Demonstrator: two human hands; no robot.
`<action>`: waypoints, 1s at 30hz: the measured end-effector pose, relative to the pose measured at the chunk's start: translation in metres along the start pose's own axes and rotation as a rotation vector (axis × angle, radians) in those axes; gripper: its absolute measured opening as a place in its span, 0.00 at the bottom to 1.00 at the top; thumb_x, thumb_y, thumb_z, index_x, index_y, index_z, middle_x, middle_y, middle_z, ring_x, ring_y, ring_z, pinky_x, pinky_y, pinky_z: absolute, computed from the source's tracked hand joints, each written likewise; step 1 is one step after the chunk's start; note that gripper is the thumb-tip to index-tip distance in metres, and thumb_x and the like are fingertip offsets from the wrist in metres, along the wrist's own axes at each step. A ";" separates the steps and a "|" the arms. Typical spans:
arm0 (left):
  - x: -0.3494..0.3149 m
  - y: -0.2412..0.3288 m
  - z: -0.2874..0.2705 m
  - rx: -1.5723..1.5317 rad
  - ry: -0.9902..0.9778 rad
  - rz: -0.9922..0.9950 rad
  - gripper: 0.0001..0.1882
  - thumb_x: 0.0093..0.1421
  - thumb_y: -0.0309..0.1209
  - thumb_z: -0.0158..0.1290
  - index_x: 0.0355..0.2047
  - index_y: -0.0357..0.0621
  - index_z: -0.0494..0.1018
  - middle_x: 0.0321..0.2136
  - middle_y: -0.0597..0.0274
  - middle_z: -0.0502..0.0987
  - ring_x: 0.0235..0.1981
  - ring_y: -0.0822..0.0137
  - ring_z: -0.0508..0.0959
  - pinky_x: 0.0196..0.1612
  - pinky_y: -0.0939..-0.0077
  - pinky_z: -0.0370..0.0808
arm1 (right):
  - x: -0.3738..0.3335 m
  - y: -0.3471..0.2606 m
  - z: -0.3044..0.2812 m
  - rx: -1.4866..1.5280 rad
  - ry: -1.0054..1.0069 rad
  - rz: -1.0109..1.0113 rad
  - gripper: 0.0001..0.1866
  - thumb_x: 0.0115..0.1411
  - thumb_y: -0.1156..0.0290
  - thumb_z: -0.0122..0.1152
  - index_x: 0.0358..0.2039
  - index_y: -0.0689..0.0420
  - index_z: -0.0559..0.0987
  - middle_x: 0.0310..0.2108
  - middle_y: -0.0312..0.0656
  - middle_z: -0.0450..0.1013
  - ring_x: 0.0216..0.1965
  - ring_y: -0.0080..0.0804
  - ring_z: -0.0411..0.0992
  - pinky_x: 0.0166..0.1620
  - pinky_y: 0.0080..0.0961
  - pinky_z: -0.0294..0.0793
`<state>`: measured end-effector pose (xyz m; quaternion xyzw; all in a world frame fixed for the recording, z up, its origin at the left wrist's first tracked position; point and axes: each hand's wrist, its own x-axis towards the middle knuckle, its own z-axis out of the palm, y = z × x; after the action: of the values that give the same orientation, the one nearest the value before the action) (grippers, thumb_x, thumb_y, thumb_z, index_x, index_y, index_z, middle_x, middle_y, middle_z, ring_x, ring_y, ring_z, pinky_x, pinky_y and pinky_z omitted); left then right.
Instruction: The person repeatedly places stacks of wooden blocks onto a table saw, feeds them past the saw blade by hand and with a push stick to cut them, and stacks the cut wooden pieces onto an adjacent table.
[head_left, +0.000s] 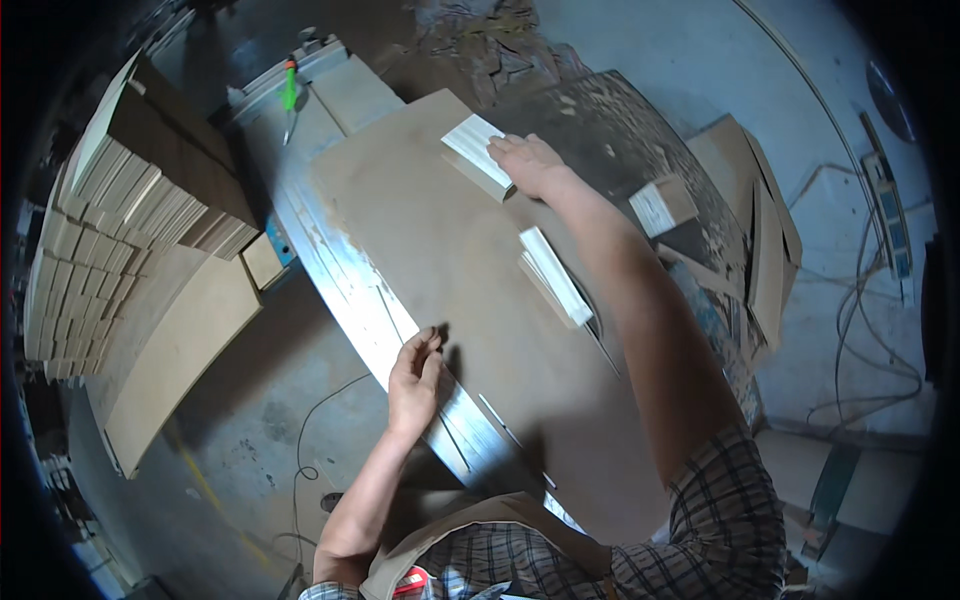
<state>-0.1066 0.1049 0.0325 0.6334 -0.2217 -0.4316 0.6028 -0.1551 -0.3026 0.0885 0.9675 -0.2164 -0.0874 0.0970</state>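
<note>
My right hand [530, 165] reaches out to the far part of a brown-topped table, its fingers spread over the right side of a stack of pale boards [472, 140]. The thumb is hard to make out. My left hand [413, 382] hovers by the table's shiny metal strip [365, 300], its fingers curled together in a loose pinch. Whatever may be between those fingertips is hidden. Between my arms, a second small stack of pale strips [553, 277] lies on the brown surface [400, 190], beside a thin dark slot.
Tall stacks of boards [150, 200] stand on a bench at left. A green-handled tool [290, 88] lies at the table's far end. A small block [660, 205] sits on the dusty dark surface at right, near leaning brown sheets [770, 240]. Cables [850, 340] hang beyond.
</note>
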 end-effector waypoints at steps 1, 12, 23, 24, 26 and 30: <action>0.015 0.005 -0.001 -0.019 0.015 -0.006 0.22 0.71 0.20 0.50 0.64 0.28 0.65 0.59 0.49 0.74 0.62 0.63 0.73 0.66 0.70 0.70 | 0.010 -0.012 -0.005 0.023 -0.037 0.006 0.27 0.66 0.77 0.49 0.66 0.54 0.70 0.72 0.38 0.61 0.71 0.36 0.60 0.67 0.39 0.64; 0.181 0.079 -0.037 0.169 0.372 -0.119 0.35 0.65 0.47 0.59 0.55 0.21 0.70 0.48 0.35 0.80 0.50 0.52 0.81 0.56 0.64 0.74 | 0.024 -0.174 -0.030 0.339 0.061 -0.040 0.30 0.59 0.71 0.61 0.63 0.55 0.72 0.68 0.41 0.66 0.66 0.39 0.65 0.65 0.43 0.66; 0.215 0.053 -0.053 0.338 0.333 -0.255 0.30 0.57 0.47 0.64 0.44 0.28 0.79 0.44 0.32 0.81 0.49 0.40 0.82 0.53 0.54 0.78 | 0.055 -0.156 0.001 1.442 -0.328 0.440 0.28 0.65 0.53 0.65 0.47 0.70 0.82 0.40 0.47 0.82 0.41 0.34 0.78 0.47 0.35 0.75; 0.212 0.057 -0.060 0.340 0.334 -0.261 0.30 0.56 0.46 0.64 0.46 0.27 0.79 0.44 0.34 0.82 0.48 0.41 0.83 0.52 0.55 0.78 | 0.058 -0.164 -0.007 1.367 -0.335 0.461 0.30 0.64 0.52 0.66 0.49 0.71 0.81 0.43 0.50 0.81 0.43 0.36 0.78 0.49 0.36 0.75; 0.209 0.069 -0.072 0.199 0.265 -0.310 0.30 0.53 0.40 0.67 0.46 0.23 0.77 0.43 0.36 0.83 0.44 0.46 0.85 0.48 0.59 0.80 | 0.050 -0.176 -0.028 1.252 -0.264 0.568 0.34 0.62 0.49 0.68 0.50 0.74 0.80 0.43 0.53 0.81 0.43 0.40 0.79 0.47 0.35 0.76; 0.206 0.088 -0.091 -0.022 0.184 -0.266 0.26 0.55 0.38 0.66 0.45 0.25 0.76 0.38 0.42 0.82 0.38 0.50 0.85 0.39 0.60 0.81 | 0.047 -0.191 -0.046 1.254 -0.200 0.654 0.36 0.62 0.49 0.68 0.52 0.75 0.78 0.46 0.56 0.80 0.45 0.41 0.79 0.49 0.35 0.75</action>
<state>0.0975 -0.0231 0.0505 0.6875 -0.0749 -0.4503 0.5648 -0.0263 -0.1466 0.0833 0.7141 -0.5129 -0.0011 -0.4765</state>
